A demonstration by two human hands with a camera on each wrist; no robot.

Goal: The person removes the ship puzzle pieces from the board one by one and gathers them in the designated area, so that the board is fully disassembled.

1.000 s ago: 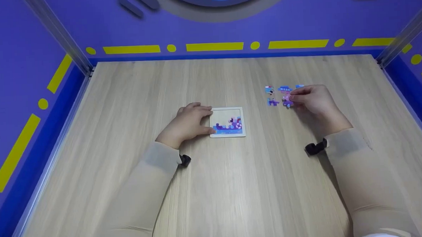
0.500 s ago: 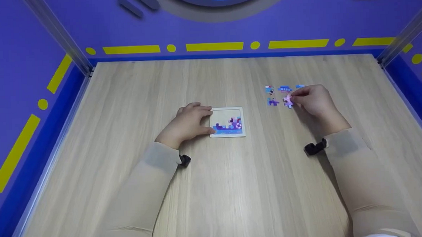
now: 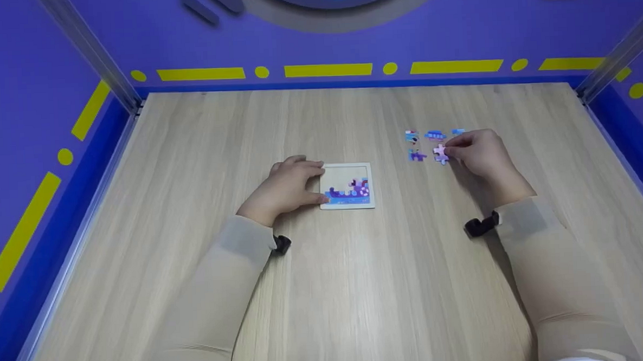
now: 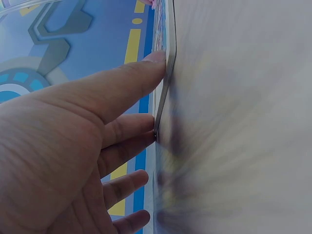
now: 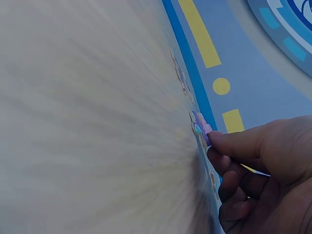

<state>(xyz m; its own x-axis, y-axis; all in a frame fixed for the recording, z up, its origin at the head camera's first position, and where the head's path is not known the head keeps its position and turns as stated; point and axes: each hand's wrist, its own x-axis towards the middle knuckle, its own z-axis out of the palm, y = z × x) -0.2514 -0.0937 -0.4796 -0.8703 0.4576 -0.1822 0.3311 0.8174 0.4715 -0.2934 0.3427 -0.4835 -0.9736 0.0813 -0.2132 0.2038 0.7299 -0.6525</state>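
A square white-edged puzzle tray lies flat at mid-table, its lower part and right side filled with blue and purple pieces. The left hand rests at the tray's left edge, thumb on the lower left corner and fingertips at the upper left. In the left wrist view the hand touches the tray's edge with fingers extended. To the right, the right hand pinches a pink-purple puzzle piece between thumb and forefinger; the right wrist view shows the hand pinching that piece by its edge.
Beside the pinched piece lie several loose pieces: one purple, one with red and blue, a blue one and another partly behind the right hand. A purple-blue wall with yellow marks stands behind the table.
The pink-purple piece in the right fingers has turned or shifted slightly, and shows more of its pink face. The left hand and the tray have stayed in place.
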